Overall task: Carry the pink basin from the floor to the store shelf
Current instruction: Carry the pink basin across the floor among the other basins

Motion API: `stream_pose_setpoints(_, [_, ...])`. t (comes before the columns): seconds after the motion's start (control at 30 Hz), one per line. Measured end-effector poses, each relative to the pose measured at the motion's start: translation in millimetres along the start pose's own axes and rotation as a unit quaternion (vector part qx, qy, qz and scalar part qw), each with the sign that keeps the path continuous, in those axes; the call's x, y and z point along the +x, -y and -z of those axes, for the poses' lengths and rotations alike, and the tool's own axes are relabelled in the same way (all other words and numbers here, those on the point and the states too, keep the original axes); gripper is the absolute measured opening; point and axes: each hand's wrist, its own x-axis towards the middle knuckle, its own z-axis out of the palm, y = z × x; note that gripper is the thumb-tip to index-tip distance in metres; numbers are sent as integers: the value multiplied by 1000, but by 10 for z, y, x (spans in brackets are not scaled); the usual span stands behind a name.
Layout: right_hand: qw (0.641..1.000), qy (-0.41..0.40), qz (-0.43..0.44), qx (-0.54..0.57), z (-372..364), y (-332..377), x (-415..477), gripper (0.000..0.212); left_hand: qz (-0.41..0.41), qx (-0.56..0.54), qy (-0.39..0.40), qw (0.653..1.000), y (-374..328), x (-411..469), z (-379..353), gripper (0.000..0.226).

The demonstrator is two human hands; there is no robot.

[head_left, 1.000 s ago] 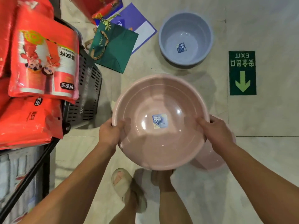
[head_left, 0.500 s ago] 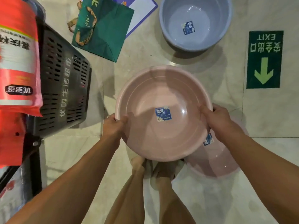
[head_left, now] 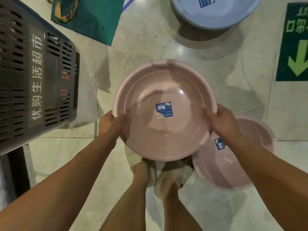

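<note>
**Both hands clamping the pink basin above the floor**

Both hands are gripping the pink basin (head_left: 165, 117) by its rim, one on each side. The left hand (head_left: 112, 125) is closing on the left edge, thumb hooked over the lip into the bowl and fingers wrapping underneath. The right hand (head_left: 221, 121) is doing the same on the right edge, thumb lying inside the rim. The basin is sitting level between them, mouth up, held in front of the person's body and above the tiled floor (head_left: 141, 39). A blue label (head_left: 164, 109) is showing at the centre of the basin's bottom.

Just below and to the right, a second pink basin (head_left: 221, 167) is resting on the floor, partly hidden by the right forearm and by the held basin's edge; it is carrying its own small blue label (head_left: 219, 143). The person's two feet (head_left: 156, 177) in pale slippers are standing beneath the held basin, between the forearms.

At the top, a blue-grey basin (head_left: 215, 15) is lying on the floor, cut off by the frame. To the left, a dark slotted shopping basket (head_left: 33, 77) with white Chinese lettering is standing well apart from the basin. A green paper bag (head_left: 93, 17) is lying flat beyond it. A green floor sign (head_left: 295, 47) with an arrow is showing at the right edge.
</note>
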Motion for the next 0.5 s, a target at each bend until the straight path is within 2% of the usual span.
stream_pose_setpoints(0.17, [999, 5, 14, 39, -46, -80, 52, 15, -40, -2, 16, 999, 155, 93, -8, 11])
stream_pose_setpoints(0.27, [999, 18, -5, 45, -72, -108, 132, 6, -46, -18, 49, 998, 226, 177, 29, 19])
stream_pose_setpoints(0.37, [999, 18, -5, 48, -61, -126, 158, 11, -53, -16, 70, 996, 231, 215, 66, 25])
stream_pose_setpoints(0.5, [997, 15, -18, 69, -6, -24, -1, 12, -54, -26, 59, 996, 114, 91, 154, 22])
